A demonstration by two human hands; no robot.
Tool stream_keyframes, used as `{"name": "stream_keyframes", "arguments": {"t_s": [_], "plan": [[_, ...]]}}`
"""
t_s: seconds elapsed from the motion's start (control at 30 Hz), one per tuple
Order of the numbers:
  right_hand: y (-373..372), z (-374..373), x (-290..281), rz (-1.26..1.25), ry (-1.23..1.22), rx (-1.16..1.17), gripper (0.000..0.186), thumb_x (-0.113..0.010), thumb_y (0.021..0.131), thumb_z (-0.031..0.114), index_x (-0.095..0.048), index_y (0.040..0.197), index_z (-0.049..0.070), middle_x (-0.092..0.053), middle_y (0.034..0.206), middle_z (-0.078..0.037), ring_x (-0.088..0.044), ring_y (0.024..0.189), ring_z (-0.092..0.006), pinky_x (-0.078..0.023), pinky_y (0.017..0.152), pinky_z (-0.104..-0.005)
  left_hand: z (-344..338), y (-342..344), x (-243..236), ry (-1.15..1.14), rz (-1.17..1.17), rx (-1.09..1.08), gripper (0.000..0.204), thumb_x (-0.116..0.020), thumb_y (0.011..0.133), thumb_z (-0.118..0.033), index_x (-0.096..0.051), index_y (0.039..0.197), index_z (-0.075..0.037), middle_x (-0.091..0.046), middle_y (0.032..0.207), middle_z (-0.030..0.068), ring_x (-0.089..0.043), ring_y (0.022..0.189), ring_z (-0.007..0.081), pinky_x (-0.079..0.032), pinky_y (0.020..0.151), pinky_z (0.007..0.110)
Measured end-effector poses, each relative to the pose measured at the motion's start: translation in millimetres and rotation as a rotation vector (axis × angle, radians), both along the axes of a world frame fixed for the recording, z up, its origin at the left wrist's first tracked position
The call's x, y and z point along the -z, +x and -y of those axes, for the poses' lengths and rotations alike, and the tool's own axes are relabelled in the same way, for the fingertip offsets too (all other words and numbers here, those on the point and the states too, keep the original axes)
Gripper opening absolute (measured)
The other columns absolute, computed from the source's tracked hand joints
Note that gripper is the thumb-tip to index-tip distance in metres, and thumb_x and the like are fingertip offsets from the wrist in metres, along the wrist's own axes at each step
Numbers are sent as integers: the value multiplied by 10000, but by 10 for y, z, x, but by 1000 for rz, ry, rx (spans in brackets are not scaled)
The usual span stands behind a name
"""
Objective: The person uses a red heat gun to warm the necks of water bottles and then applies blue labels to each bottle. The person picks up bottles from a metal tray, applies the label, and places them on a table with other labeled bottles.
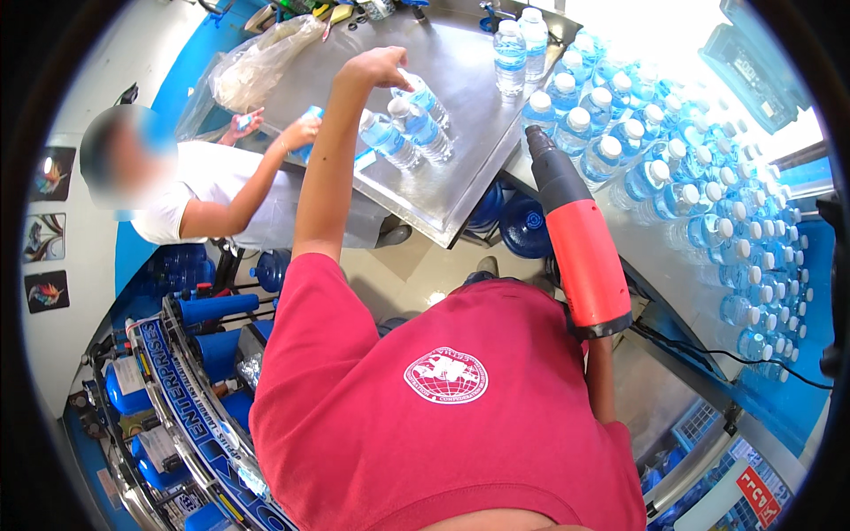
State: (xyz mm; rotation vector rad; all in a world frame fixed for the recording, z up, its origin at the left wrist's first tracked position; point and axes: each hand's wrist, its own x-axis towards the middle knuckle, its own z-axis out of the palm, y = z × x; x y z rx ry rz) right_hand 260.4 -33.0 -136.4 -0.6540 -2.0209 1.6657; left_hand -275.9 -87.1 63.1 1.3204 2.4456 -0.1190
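My left hand (381,68) reaches far over the steel table, its bent fingers at the top of a clear water bottle (428,103) and covering its cap. Close by stand two more water bottles with white caps and blue labels, a middle bottle (423,133) and a nearer-left bottle (386,140). A red and black heat gun (586,257) is held up at my right side, its black nozzle pointing toward the table's far side. My right forearm (601,376) runs up to the back of the gun; the gun hides my right hand on its grip.
Many capped water bottles (660,173) crowd the right-hand counter, and two bottles (522,53) stand at the steel table's (460,168) far edge. A co-worker (221,195) in white works at the left. Large blue jugs (524,226) sit below; a black cord (699,350) trails right.
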Motion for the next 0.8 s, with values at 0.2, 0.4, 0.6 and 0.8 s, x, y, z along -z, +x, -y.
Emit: {"name": "stream_keyframes", "arguments": {"t_s": [0.2, 0.4, 0.6, 0.8], "plan": [[-198, -62, 110, -27, 41, -70, 341, -598, 958, 151, -553, 1281, 52, -575, 1191, -92, -559, 1050, -189, -456, 886, -319, 46, 172, 158, 487, -97, 272, 380, -721, 819, -352, -557, 870, -13, -619, 747, 156, -608, 695, 293, -466, 646, 378], [-169, -44, 132, -23, 68, -93, 374, -592, 962, 157, -535, 1317, 56, -556, 1266, -104, -542, 1127, -205, -445, 947, -332, -139, 410, 142, 368, -90, 208, 497, -690, 799, -469, -595, 968, -11, -675, 907, 225, -644, 897, 388, -495, 770, 441], [-241, -69, 276, -39, 157, -117, 407, -586, 966, 162, -516, 1353, 60, -536, 1341, -115, -525, 1205, -220, -434, 1008, -346, -334, 634, 250, 425, -89, 244, 574, -696, 789, -530, -620, 995, 1, -682, 937, 226, -651, 927, 379, -506, 803, 423], [-492, -121, 546, -41, 387, -212, 440, -580, 970, 168, -498, 1389, 63, -517, 1416, -127, -508, 1283, -235, -423, 1069, -359, -318, 670, 440, 579, -128, 271, 665, -715, 783, -575, -636, 1124, -10, -680, 1062, 228, -652, 1019, 358, -507, 887, 413]]}}
